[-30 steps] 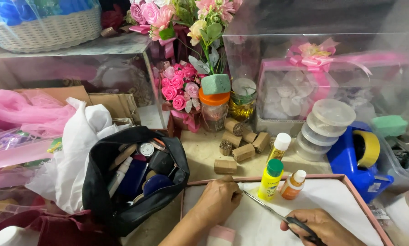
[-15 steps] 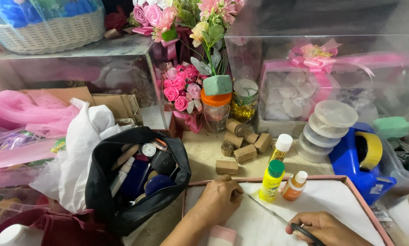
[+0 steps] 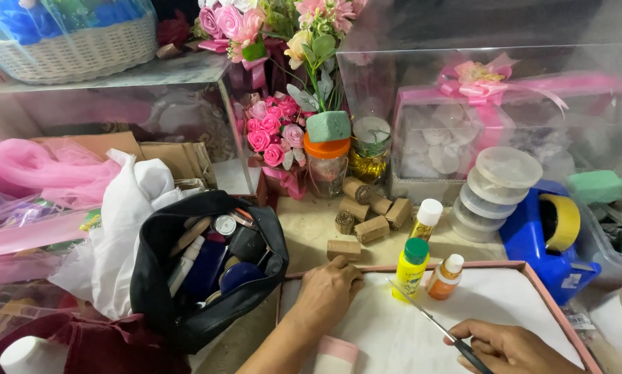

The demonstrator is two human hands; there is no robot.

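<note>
The worktop (image 3: 311, 225) is pale and a bit dirty. Along its back edge stand see-through boxes (image 3: 151, 118), and a white woven basket (image 3: 68, 52) sits on top of one by the back left corner. Behind them it is dark. Soft light falls from above.

Pink-rimmed white tray (image 3: 532, 305) flat on table; thin dark-handled scissors (image 3: 439, 329) slanting over it, tip up-left.

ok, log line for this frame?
left hand: resting on tray edge | right hand: holding scissors | bottles: upright on tray
</note>
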